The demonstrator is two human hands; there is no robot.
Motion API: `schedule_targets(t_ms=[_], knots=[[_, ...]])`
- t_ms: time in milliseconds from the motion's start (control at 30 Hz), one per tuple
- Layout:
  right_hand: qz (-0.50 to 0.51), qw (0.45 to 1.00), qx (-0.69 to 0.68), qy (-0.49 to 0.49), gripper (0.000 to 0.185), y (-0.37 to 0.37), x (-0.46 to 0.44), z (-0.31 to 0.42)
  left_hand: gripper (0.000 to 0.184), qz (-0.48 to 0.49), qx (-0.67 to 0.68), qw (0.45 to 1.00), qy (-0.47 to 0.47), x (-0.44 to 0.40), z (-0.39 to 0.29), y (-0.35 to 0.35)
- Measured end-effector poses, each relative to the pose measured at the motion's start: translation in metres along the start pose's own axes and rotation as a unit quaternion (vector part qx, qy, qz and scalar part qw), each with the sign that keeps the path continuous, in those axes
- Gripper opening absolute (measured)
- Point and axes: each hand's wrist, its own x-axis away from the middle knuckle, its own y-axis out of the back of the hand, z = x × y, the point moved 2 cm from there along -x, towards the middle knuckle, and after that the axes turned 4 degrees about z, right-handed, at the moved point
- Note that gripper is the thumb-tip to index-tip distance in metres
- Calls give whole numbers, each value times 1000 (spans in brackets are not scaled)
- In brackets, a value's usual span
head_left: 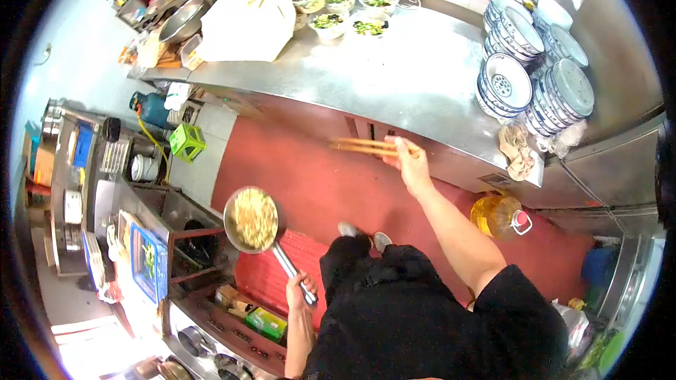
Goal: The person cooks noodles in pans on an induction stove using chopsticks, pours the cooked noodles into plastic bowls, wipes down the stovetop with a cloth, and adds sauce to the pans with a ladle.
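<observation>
My left hand (pixel 301 290) is closed round the metal handle of a small pan (pixel 227 219), held over the red floor at the lower left. Yellowish chopped food (pixel 255 218) fills the pan. In my right hand (pixel 410 162), raised in front of the counter edge, is a pair of wooden chopsticks (pixel 366 146) pointing left. The chopstick tips are apart from the pan and touch nothing that I can see.
Above runs a steel counter (pixel 422 63) with plastic bowls of food (pixel 329 22), a cream cloth (pixel 246 14), stacked patterned bowls (pixel 505 81) and a rag (pixel 517 149). An oil jug (pixel 495 216) stands on the floor. Shelves with a blue tray (pixel 160 267) are left.
</observation>
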Motion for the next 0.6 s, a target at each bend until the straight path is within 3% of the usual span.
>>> schedule_targets(t_ms=[133, 233, 400, 600], knots=[[-105, 990, -37, 82, 37, 22, -51, 50, 13, 13, -104, 994, 4, -64, -49, -104], [-144, 981, 12, 129, 38, 38, -95, 68, 17, 101, -202, 974, 17, -121, -83, -174], [-195, 973, 79, 100, 29, 51, -163, 65, 21, 178, -322, 927, 77, -207, -120, -274], [-241, 962, 97, 80, 24, 78, -180, 83, 20, 253, -434, 856, 120, -271, -138, -372]])
